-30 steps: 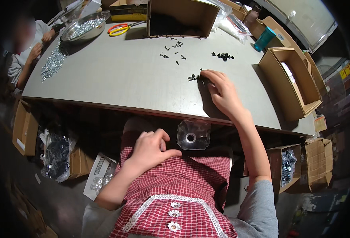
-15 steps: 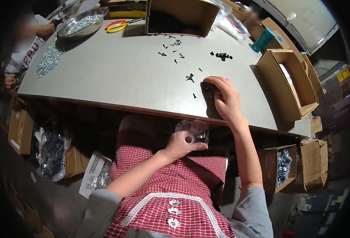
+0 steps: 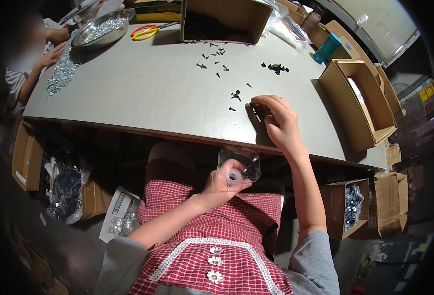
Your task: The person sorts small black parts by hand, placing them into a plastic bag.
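Observation:
In my left hand (image 3: 222, 187), below the table's front edge, I grip a clear plastic bottle (image 3: 249, 164), its round whitish neck turned up towards me between thumb and fingers. My right hand (image 3: 280, 120) rests near the front edge of the table, fingers bent and thumb apart, over a few dark screws (image 3: 256, 114) lying partly in its shadow. Just left of it lie a single black screw (image 3: 232, 109) and a small cluster of black screws (image 3: 236, 95). Farther back, more black screws (image 3: 217, 54) are scattered before an open cardboard box (image 3: 266, 24).
Small black pieces (image 3: 277, 69) form a pile at centre right. An open carton (image 3: 357, 105) and a teal cup (image 3: 327, 47) stand on the right. At far left are a metal bowl (image 3: 86, 43), a silvery parts heap (image 3: 59, 76) and another person's hand (image 3: 51, 55). Red-and-yellow-handled scissors (image 3: 145, 33) lie behind.
A single screw left of my right hand now lies farther back and left. My left hand has turned the bottle slightly. The other person's hand has reached to the silvery heap.

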The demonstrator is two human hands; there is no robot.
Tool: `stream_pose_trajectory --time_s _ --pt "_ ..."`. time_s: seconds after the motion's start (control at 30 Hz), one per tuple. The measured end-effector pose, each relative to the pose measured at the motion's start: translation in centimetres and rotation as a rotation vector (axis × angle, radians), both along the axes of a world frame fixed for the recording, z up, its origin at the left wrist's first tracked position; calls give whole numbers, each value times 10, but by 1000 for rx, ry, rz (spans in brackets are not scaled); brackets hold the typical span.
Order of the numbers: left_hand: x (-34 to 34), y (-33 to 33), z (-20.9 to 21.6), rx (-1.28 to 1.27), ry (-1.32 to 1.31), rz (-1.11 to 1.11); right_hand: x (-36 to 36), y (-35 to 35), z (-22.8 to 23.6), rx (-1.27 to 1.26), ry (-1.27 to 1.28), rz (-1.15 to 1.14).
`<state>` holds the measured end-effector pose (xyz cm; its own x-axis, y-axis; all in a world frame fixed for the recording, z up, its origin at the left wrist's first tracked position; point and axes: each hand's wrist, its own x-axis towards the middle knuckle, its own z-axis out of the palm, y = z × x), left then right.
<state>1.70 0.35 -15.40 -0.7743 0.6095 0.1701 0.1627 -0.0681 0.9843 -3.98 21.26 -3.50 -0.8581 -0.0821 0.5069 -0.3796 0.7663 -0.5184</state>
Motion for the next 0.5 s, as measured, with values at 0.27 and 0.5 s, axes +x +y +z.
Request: stream_pose_trajectory --time_s 0.27,0.5 --pt "4 10 2 -8 -81 140 0 2 1 69 59 5" --pt "3 13 -8 21 -112 165 0 -1 1 165 59 1"
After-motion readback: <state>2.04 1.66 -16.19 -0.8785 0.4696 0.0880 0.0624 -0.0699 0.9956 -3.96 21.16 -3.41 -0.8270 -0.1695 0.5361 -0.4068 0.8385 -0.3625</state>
